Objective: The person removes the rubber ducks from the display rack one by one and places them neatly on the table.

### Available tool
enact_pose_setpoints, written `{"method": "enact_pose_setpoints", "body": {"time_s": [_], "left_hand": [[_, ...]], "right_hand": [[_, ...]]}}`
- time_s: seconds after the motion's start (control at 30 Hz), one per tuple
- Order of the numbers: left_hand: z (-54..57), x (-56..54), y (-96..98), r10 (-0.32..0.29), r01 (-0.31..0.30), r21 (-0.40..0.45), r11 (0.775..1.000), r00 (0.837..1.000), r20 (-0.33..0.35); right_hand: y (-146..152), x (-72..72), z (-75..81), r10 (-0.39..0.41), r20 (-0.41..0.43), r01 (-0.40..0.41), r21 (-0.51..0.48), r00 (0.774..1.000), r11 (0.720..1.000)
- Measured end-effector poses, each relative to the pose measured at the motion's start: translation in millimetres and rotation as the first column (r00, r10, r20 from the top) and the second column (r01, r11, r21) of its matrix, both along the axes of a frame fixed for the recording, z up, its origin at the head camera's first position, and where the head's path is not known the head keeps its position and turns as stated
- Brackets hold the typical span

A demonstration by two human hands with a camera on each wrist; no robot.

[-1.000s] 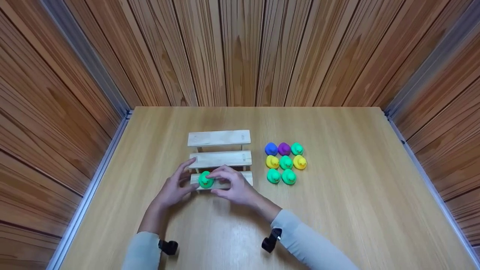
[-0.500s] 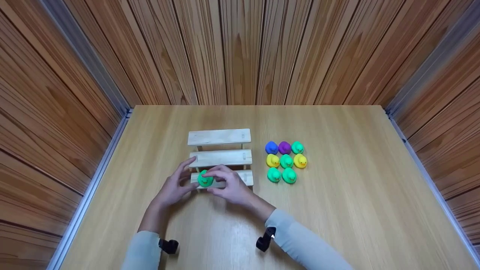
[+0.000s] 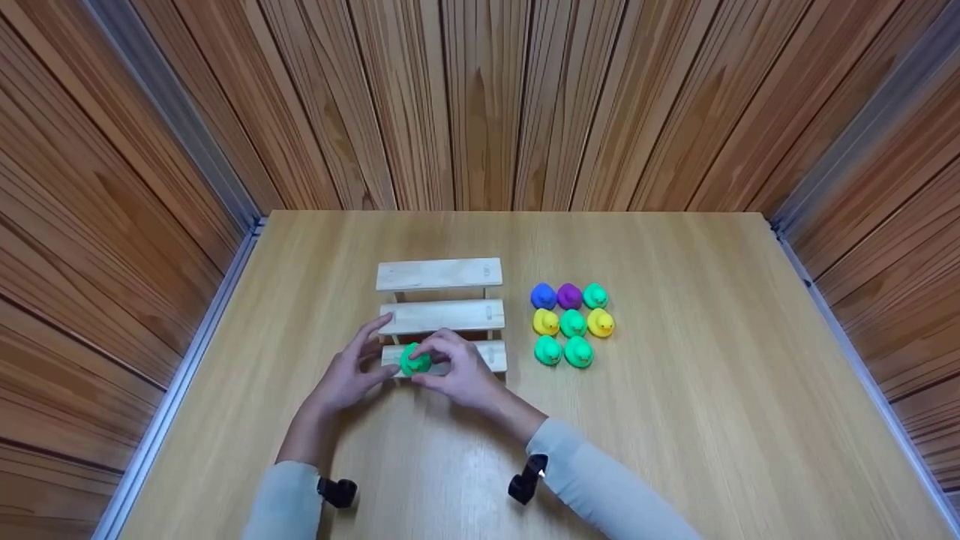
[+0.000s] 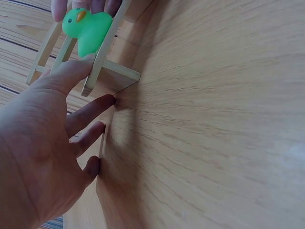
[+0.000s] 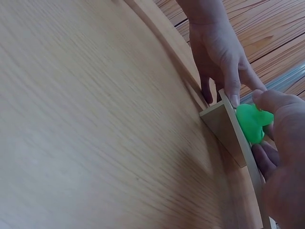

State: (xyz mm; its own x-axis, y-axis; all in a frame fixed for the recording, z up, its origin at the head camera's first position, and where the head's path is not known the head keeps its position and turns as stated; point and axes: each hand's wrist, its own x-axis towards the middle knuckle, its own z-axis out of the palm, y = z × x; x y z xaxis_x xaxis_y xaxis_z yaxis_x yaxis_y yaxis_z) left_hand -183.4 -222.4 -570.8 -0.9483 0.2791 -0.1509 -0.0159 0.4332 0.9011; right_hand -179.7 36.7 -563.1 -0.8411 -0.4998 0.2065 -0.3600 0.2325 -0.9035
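Observation:
A green rubber duck (image 3: 415, 361) sits toward the left end of the lowest step of a small three-step wooden stand (image 3: 442, 318). My right hand (image 3: 465, 373) holds the duck between thumb and fingers from its right side. At the stand's left end is my left hand (image 3: 351, 375), its fingers spread; the index finger reaches the middle step and the thumb touches the lowest one. In the left wrist view, the duck's orange beak (image 4: 81, 15) shows, and the lower fingers (image 4: 90, 114) of the left hand extend down beside the stand.
Right of the stand, several rubber ducks stand in rows on the table (image 3: 697, 360): a blue duck (image 3: 543, 295), a purple duck (image 3: 569, 295), yellow ducks (image 3: 600, 322) and green ducks (image 3: 579, 351). Wooden plank walls (image 3: 480, 105) enclose the table at the back and sides.
My right hand closes in on the duck and shifts it slightly, first left, then a little right along the lowest step. The left hand stays in place.

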Motion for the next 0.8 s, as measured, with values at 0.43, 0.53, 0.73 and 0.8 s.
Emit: {"method": "enact_pose_setpoints", "body": {"time_s": [0.43, 0.53, 0.73, 0.8], "left_hand": [[-1.0, 0.3, 0.1, 0.006, -0.006, -0.002, 1.000, 1.000, -0.008], [-0.6, 0.5, 0.2, 0.008, -0.008, -0.004, 1.000, 1.000, -0.016], [-0.2, 0.9, 0.4, 0.007, -0.007, -0.005, 1.000, 1.000, -0.015], [-0.4, 0.8, 0.0, 0.008, -0.008, -0.003, 1.000, 1.000, -0.016]], "right_hand": [[6.8, -0.9, -3.3, -0.033, -0.045, 0.033, -0.002, 0.998, 0.999], [8.6, -1.0, -3.4, -0.034, -0.041, 0.034, 0.004, 0.999, 0.999], [10.0, -0.3, -1.9, -0.030, -0.023, 0.031, 0.009, 0.999, 0.999], [10.4, 0.3, -1.0, -0.033, -0.029, 0.033, 0.010, 0.999, 0.999]]}}
